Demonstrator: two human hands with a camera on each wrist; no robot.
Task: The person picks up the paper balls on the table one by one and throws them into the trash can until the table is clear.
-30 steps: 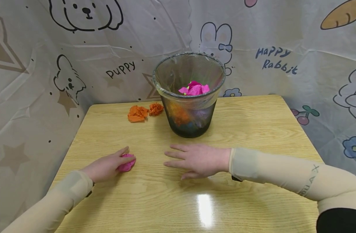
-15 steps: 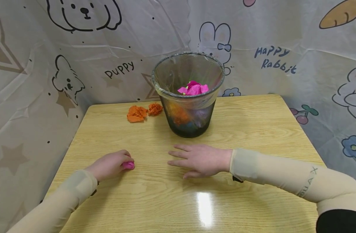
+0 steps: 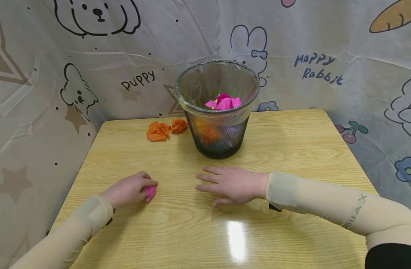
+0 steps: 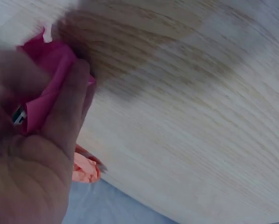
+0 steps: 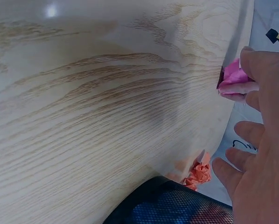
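Note:
My left hand (image 3: 126, 189) is at the left part of the table, its fingers curled round a crumpled pink paper ball (image 3: 150, 192). In the left wrist view the pink paper (image 4: 50, 77) shows between thumb and fingers, partly hidden by them. My right hand (image 3: 234, 185) hovers palm down over the table in front of the wastebasket, fingers spread, holding nothing. The black mesh wastebasket (image 3: 220, 144) has a clear plastic liner folded over its rim. Pink crumpled paper (image 3: 225, 102) lies on top inside it, with orange and blue showing through the mesh.
Two crumpled orange paper balls, a larger one (image 3: 157, 131) and a smaller one (image 3: 179, 126), lie left of the wastebasket near the table's back edge. The wooden table (image 3: 293, 149) stands against a printed cloth backdrop (image 3: 198, 30) behind and at both sides.
The left hand's fingers have curled from reaching over the pink paper ball to gripping it, and the paper has turned slightly. The right hand has shifted slightly right.

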